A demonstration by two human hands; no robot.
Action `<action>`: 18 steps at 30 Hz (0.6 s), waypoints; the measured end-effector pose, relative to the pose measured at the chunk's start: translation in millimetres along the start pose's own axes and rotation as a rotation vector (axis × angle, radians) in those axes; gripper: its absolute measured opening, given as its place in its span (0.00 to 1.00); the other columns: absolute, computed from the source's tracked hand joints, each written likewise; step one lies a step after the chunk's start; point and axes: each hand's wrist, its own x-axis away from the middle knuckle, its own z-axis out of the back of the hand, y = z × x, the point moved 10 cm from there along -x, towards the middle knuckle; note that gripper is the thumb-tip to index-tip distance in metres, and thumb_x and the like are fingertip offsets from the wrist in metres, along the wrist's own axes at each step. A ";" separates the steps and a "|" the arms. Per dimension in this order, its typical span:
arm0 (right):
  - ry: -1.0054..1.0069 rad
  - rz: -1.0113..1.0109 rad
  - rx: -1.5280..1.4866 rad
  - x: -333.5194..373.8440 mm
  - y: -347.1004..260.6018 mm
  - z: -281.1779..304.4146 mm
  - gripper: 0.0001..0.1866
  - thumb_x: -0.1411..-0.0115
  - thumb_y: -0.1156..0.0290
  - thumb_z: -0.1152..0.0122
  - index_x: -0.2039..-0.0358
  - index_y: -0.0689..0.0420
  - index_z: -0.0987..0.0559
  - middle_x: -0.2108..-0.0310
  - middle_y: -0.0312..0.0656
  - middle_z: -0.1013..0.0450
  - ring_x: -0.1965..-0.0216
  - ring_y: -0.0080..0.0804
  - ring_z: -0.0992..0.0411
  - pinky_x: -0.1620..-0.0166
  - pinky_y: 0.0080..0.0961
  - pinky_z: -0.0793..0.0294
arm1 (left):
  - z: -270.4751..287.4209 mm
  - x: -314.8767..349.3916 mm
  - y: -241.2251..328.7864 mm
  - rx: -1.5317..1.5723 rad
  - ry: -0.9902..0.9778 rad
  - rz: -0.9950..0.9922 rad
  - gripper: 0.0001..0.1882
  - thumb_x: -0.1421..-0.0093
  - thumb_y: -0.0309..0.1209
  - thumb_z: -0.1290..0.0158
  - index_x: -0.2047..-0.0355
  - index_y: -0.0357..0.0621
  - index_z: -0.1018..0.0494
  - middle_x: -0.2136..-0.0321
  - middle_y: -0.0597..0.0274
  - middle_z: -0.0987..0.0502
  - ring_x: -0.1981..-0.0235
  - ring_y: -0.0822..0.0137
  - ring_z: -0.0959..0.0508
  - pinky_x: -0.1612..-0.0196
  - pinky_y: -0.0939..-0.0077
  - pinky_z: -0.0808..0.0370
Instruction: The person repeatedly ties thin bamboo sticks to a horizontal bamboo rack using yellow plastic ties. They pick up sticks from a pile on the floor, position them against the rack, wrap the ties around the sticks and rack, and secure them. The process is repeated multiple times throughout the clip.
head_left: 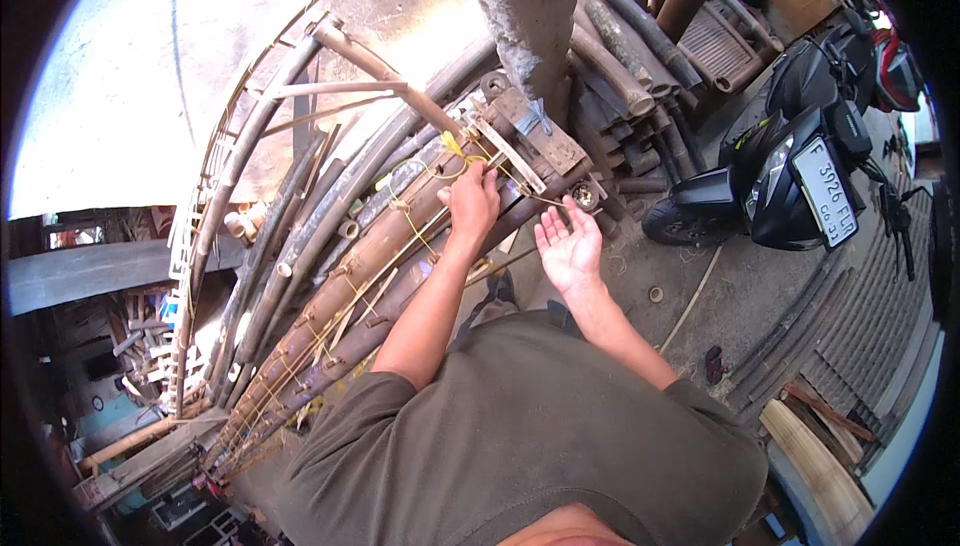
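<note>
My left hand [472, 204] is over a long brown bamboo pole [385, 236], its fingers curled. What lies inside those fingers is hidden; a thin light stick and yellow string run by it. A yellow string knot [455, 146] stands just beyond the knuckles. Palm up, my right hand [570, 251] has its fingers apart and slightly bent. Its fingertips are near a thin strand [545, 200] that stretches across from the pole end. Past both hands sits a wooden block [545, 141] with a blue-grey tie [535, 118] on it. A second dark pole [400, 296] lies alongside, with pegs and yellow string along both.
A concrete post [525, 26] rises behind the block. Stacked bamboo and pipes [630, 46] fill the far side. To the right stands a black motorcycle [800, 166], with dark slatted panels [870, 346] below it. A bamboo frame [250, 136] leans at the left.
</note>
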 end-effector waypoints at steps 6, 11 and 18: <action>-0.343 0.781 0.419 52.9 -47.9 -106.0 0.12 0.32 0.60 0.58 0.61 0.54 0.30 0.63 0.36 0.32 0.59 0.25 0.35 0.52 0.24 0.37 | -13.8 6.3 -3.2 0.039 0.083 -0.044 0.12 0.38 0.36 0.48 0.58 0.46 0.25 0.66 0.49 0.19 0.60 0.51 0.20 0.54 0.53 0.36; -0.764 0.446 0.883 67.7 53.5 -208.8 0.18 0.37 0.66 0.61 0.82 0.59 0.33 0.85 0.37 0.37 0.81 0.27 0.39 0.74 0.25 0.40 | -14.8 7.3 9.2 -0.055 0.145 -0.042 0.12 0.38 0.41 0.48 0.60 0.48 0.27 0.70 0.47 0.20 0.64 0.46 0.22 0.54 0.52 0.36; -1.089 0.736 2.428 -8.7 111.3 -292.1 0.43 0.39 0.30 0.67 0.56 0.56 0.18 0.64 0.56 0.24 0.61 0.42 0.26 0.56 0.39 0.32 | -0.7 3.2 4.8 0.062 0.215 -0.209 0.13 0.34 0.38 0.56 0.58 0.47 0.25 0.69 0.46 0.21 0.63 0.45 0.22 0.57 0.51 0.37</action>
